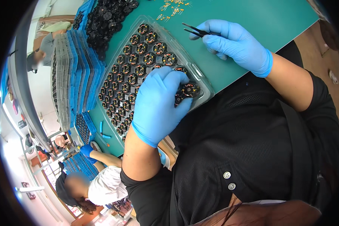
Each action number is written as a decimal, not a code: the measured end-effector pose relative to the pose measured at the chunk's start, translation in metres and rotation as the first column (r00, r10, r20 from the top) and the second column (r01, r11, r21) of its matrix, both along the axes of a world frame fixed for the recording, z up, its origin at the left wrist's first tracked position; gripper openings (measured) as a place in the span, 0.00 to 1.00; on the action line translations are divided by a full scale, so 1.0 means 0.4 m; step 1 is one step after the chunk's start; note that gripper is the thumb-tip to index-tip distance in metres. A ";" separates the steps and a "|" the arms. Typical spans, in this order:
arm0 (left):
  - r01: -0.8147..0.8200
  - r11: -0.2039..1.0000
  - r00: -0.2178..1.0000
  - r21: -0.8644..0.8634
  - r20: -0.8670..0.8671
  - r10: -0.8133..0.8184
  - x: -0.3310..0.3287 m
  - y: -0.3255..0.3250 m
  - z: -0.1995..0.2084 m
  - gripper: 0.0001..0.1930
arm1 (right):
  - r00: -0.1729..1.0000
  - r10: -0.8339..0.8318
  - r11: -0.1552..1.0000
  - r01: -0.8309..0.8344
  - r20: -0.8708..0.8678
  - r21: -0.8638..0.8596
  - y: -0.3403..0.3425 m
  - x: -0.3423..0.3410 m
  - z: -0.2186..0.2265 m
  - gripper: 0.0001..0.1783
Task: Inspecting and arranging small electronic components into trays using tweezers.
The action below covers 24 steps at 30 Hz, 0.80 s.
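My left hand [158, 103], in a blue glove, reaches over a clear plastic tray [195, 69] filled with rows of round black components with copper-coloured pieces. Its thumb and fingers close around one such round black component [191, 90] at the tray's near right corner. Whether that piece is lifted or still seated in its pocket, I cannot tell. To the right, above the green tabletop [267, 19], my gloved right hand [239, 47] pinches black tweezers [195, 29]. The tweezers point left, and their tips are apart with nothing visible between them.
Small yellow parts with wire leads [173, 10] lie at the far edge. A heap of black round parts [105, 22] and stacked blue crates [79, 71] stand left. Blue-handled pliers [103, 130] lie beyond the tray, near a co-worker in a white shirt [107, 186].
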State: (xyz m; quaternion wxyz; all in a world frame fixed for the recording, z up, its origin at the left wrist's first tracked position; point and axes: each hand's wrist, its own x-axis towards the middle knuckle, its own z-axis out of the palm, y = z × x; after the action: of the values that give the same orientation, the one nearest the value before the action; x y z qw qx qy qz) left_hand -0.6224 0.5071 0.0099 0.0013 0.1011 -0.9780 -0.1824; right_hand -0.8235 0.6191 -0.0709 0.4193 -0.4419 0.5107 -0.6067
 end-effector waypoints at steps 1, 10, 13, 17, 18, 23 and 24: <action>-0.020 1.000 1.000 0.000 -0.018 0.020 0.008 -0.002 0.004 0.22 | 0.998 -0.034 0.999 0.033 -0.043 -0.026 0.004 0.003 0.004 0.14; -0.238 0.825 0.848 0.512 -0.304 0.433 0.118 0.095 -0.043 0.23 | 0.764 -0.068 0.944 -0.160 -0.642 -0.290 0.100 0.108 0.079 0.09; -0.187 0.687 0.783 0.702 -0.316 0.536 0.130 0.124 -0.066 0.25 | 0.529 -0.163 0.959 -0.114 -0.833 -0.260 0.120 0.140 0.095 0.14; -0.030 0.498 0.744 0.867 -0.314 0.591 0.140 0.135 -0.076 0.27 | 0.455 -0.190 0.960 -0.100 -0.870 -0.263 0.126 0.149 0.110 0.15; 0.041 0.416 0.746 0.908 -0.305 0.592 0.142 0.137 -0.078 0.27 | 0.446 -0.188 0.961 -0.102 -0.875 -0.258 0.127 0.150 0.112 0.15; 0.074 0.400 0.752 0.913 -0.315 0.580 0.146 0.136 -0.083 0.27 | 0.434 -0.202 0.957 -0.103 -0.878 -0.272 0.130 0.155 0.114 0.16; 0.053 0.429 0.752 0.902 -0.319 0.577 0.147 0.137 -0.084 0.28 | 0.418 -0.205 0.958 -0.099 -0.885 -0.269 0.131 0.157 0.114 0.16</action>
State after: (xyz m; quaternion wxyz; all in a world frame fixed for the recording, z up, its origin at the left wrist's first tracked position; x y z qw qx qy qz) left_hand -0.5638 0.5618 -0.0236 0.2838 0.1865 -0.6591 -0.6710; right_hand -0.7608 0.6716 -0.0251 -0.0086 -0.7364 0.5781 -0.3513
